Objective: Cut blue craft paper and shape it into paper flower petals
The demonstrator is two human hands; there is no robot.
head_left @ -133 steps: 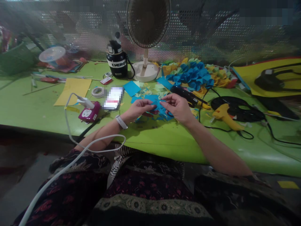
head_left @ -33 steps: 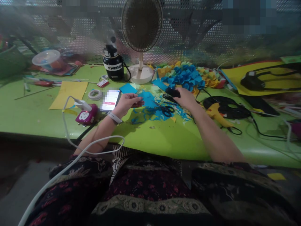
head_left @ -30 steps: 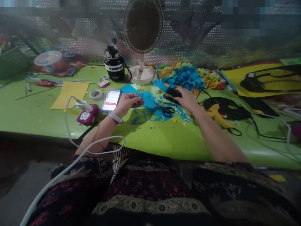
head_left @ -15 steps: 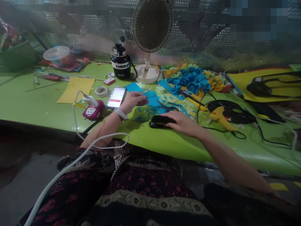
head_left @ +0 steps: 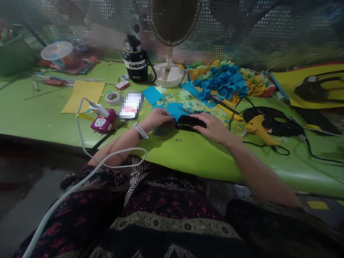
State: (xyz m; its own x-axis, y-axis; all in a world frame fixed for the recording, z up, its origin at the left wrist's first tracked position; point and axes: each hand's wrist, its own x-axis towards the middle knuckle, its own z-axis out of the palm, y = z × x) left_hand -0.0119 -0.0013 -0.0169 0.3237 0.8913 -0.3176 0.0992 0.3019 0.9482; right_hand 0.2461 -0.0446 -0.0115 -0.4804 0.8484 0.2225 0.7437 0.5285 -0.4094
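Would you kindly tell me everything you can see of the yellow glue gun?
The hot glue gun is yellow, plastic by its look, with a thick body and a handle. It lies on its side on the green table, its black cord trailing away, beside a coil of black cable.

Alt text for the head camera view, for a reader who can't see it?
A seated person rests their right hand on a black tool, with their left hand beside it over blue paper scraps on a green table. Blue paper petals, a yellow glue gun and a phone lie nearby.
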